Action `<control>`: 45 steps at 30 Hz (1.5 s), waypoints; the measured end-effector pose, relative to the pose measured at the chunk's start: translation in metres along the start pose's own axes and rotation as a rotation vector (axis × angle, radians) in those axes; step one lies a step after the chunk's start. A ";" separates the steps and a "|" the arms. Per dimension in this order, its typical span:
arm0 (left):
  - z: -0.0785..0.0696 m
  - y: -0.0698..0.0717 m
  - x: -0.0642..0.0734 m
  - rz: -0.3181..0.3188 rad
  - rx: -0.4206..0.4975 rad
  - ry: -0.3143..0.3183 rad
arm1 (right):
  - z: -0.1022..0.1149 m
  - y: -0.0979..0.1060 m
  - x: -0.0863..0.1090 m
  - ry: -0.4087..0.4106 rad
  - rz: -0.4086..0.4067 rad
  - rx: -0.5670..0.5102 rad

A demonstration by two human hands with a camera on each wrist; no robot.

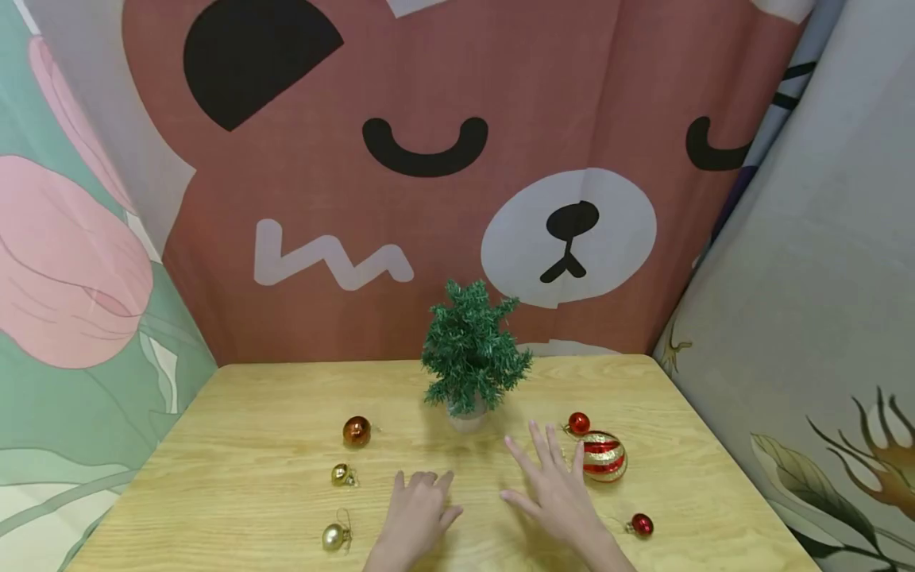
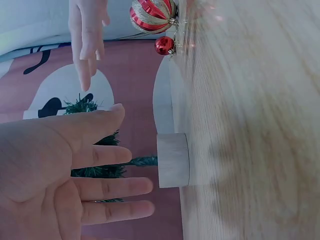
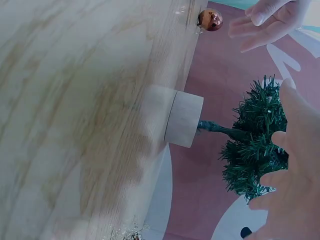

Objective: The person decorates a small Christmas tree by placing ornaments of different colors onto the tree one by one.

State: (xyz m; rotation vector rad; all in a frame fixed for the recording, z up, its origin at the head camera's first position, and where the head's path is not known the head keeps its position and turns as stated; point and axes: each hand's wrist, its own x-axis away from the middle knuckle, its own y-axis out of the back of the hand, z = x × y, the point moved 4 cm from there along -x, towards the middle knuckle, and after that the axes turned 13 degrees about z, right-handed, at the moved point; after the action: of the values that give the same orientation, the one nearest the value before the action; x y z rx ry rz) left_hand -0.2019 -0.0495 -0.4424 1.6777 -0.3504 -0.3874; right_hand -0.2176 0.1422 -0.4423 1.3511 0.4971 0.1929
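Note:
A small artificial Christmas tree (image 1: 473, 349) stands upright on a pale round base (image 3: 184, 119) towards the back of the table. My left hand (image 1: 417, 512) hovers over the table in front of it, fingers extended and holding nothing, as the left wrist view shows. To its right, my right hand (image 1: 554, 492) has its fingers spread, also with nothing in it. Its little finger overlaps the edge of a large red-and-gold striped bauble (image 1: 604, 457) in the head view. Just behind that bauble lies a small red bauble (image 1: 578, 423).
Left of the hands, a copper bauble (image 1: 357, 431), a small gold bauble (image 1: 342, 475) and a pale gold bauble (image 1: 333, 537) form a rough column on the wooden table (image 1: 286, 397). Another red bauble (image 1: 642, 525) lies at the front right. A printed curtain (image 1: 322, 318) hangs behind the table.

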 end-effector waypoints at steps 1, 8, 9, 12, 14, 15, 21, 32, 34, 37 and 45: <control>0.000 0.000 0.001 -0.001 0.000 -0.009 | 0.000 0.000 0.000 0.015 -0.010 -0.011; 0.000 0.000 0.002 -0.037 -0.027 -0.051 | 0.005 0.008 -0.009 0.169 -0.123 -0.039; 0.000 0.000 0.003 -0.043 -0.024 -0.054 | 0.006 0.009 -0.011 0.199 -0.146 -0.040; 0.000 0.000 0.003 -0.051 -0.016 -0.050 | 0.008 0.012 -0.015 0.285 -0.221 -0.068; 0.001 0.000 0.004 -0.048 0.004 -0.043 | 0.009 0.012 -0.018 0.328 -0.257 -0.096; 0.001 0.000 0.004 -0.042 0.015 -0.040 | 0.009 0.013 -0.019 0.342 -0.269 -0.114; 0.003 -0.003 0.007 -0.006 0.096 -0.047 | 0.009 0.016 -0.025 0.386 -0.317 -0.188; 0.007 -0.005 0.012 -0.025 0.160 -0.058 | 0.019 0.023 -0.045 0.452 -0.351 -0.210; 0.008 -0.005 0.014 -0.034 0.159 -0.056 | 0.021 0.026 -0.050 0.477 -0.364 -0.212; 0.010 -0.006 0.016 -0.044 0.161 -0.054 | 0.025 0.030 -0.056 0.514 -0.379 -0.208; 0.013 -0.005 0.022 -0.054 0.220 -0.063 | 0.030 0.033 -0.071 0.533 -0.376 -0.193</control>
State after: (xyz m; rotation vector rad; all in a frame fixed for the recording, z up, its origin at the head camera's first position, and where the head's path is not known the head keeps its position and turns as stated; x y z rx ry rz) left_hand -0.1882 -0.0698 -0.4505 1.8961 -0.4068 -0.4550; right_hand -0.2616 0.0933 -0.3897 0.9870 1.1383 0.2833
